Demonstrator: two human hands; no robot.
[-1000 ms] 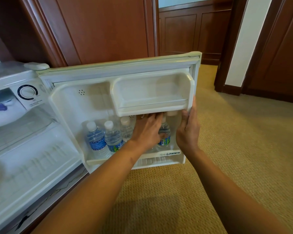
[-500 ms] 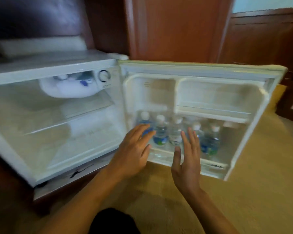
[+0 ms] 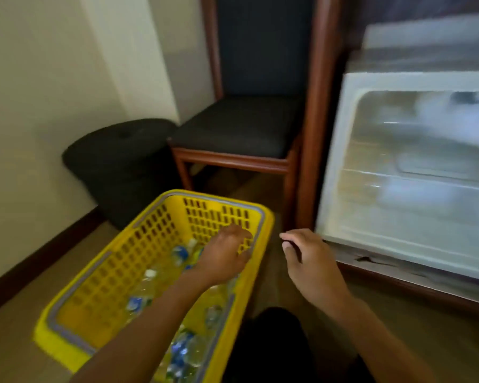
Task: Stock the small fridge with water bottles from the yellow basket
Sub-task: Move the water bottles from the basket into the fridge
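The yellow basket (image 3: pixel 116 266) stands on the floor at lower left, with several clear water bottles (image 3: pixel 147 288) with blue labels lying in it. My left hand (image 3: pixel 224 252) hovers inside the basket's far right end above the bottles, fingers spread, holding nothing. My right hand (image 3: pixel 307 255) hangs empty with loose fingers between the basket and the small white fridge (image 3: pixel 340 150). The fridge stands open at the right, its inside blurred. The fridge door is out of view.
A wooden chair (image 3: pixel 241 131) with a dark seat stands behind the basket. A black round bin (image 3: pixel 122 164) sits left of it against the cream wall. A wooden cabinet post (image 3: pixel 313 134) borders the fridge. My dark-clad knee (image 3: pixel 274 335) is at the bottom.
My view has swung left from the fridge door to the basket. Both hands left the bottles in the door shelf; the left hand has moved over the basket.
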